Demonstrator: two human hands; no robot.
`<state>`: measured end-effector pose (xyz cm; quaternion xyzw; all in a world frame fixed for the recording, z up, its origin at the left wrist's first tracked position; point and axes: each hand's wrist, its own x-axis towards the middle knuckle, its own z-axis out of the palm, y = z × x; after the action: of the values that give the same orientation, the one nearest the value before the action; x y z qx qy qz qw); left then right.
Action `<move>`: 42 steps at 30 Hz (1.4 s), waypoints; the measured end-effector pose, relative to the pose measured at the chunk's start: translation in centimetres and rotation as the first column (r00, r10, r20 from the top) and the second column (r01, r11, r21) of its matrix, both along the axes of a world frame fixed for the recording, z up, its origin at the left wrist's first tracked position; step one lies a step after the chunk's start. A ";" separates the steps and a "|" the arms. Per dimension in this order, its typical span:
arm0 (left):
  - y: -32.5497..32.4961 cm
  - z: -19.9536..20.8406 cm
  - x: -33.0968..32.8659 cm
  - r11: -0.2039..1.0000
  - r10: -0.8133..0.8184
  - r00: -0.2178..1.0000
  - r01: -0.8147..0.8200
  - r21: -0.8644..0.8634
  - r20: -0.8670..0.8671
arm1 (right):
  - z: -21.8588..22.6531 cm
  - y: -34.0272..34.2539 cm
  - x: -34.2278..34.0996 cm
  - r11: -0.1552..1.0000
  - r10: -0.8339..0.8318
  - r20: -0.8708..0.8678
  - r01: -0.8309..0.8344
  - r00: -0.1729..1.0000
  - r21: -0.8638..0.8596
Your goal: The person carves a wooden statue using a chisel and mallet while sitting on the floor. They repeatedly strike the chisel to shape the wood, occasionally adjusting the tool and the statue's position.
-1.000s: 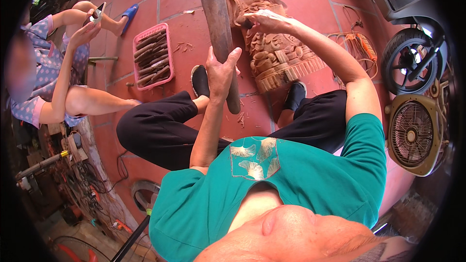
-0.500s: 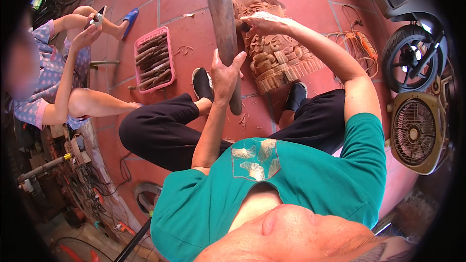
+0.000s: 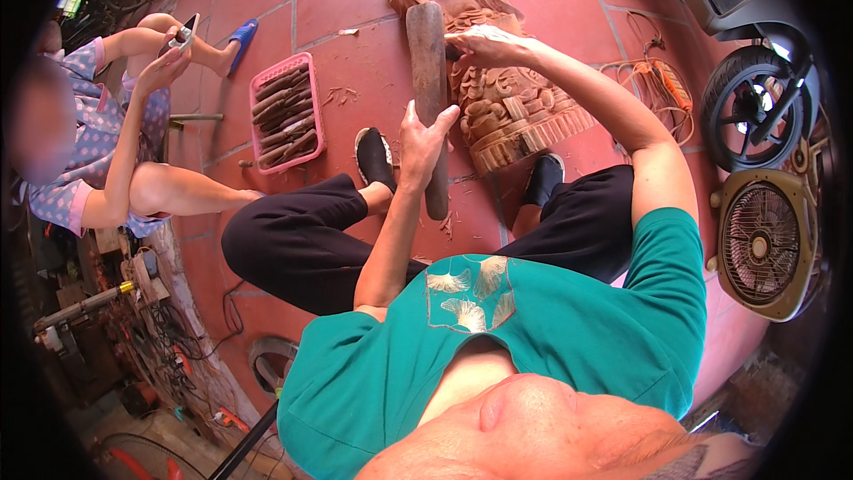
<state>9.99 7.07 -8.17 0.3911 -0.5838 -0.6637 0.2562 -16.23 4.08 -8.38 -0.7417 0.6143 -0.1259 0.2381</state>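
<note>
In front of me a carved wooden statue point(image 3: 511, 129) lies on the tiles, its ornate base toward me. My left hand point(image 3: 421, 147) is closed round the lower part of a long, flat wooden mallet point(image 3: 426, 58), the broad end pointing away from me. Over the statue's left side, my right hand point(image 3: 489, 46) grips a carving chisel point(image 3: 453, 50); just its dark handle end shows, and the blade is hidden. The mallet's broad part is against or very close to that handle end; I cannot tell which.
Left of the mallet, a pink basket point(image 3: 316, 107) holds several wooden-handled tools. Another person point(image 3: 98, 142) sits at the left with a phone point(image 3: 185, 34). Wood shavings point(image 3: 341, 95) lie on the floor. At the right are an orange power strip point(image 3: 671, 87), a wheel point(image 3: 753, 107) and a fan point(image 3: 761, 244).
My left hand has swung the mallet to the right and slightly toward me, bringing it up to the chisel's handle end. My right hand has hardly moved.
</note>
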 end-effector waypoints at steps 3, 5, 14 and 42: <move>0.0 -0.3 0.1 0.999 0.018 0.999 -0.016 0.051 -0.042 | 0.3 -0.2 -0.3 1.000 0.005 -0.052 -0.006 0.999 -0.015; 0.1 0.3 -0.1 0.995 0.037 0.996 -0.030 0.091 -0.078 | 0.2 -0.4 -0.8 0.999 -0.021 0.004 0.022 1.000 -0.024; -0.5 1.1 0.4 0.997 0.057 0.997 -0.053 0.061 -0.055 | -0.8 -0.1 -1.3 0.968 -0.149 0.118 0.170 0.982 -0.187; -1.1 0.6 0.8 0.995 0.077 0.995 -0.073 0.061 -0.067 | -0.5 -2.2 1.3 1.000 -0.003 -0.017 0.002 1.000 -0.019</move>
<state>10.82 5.99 -7.59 0.3968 -0.5399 -0.6835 0.2896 -14.89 1.90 -8.88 -0.7443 0.6160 -0.1256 0.2256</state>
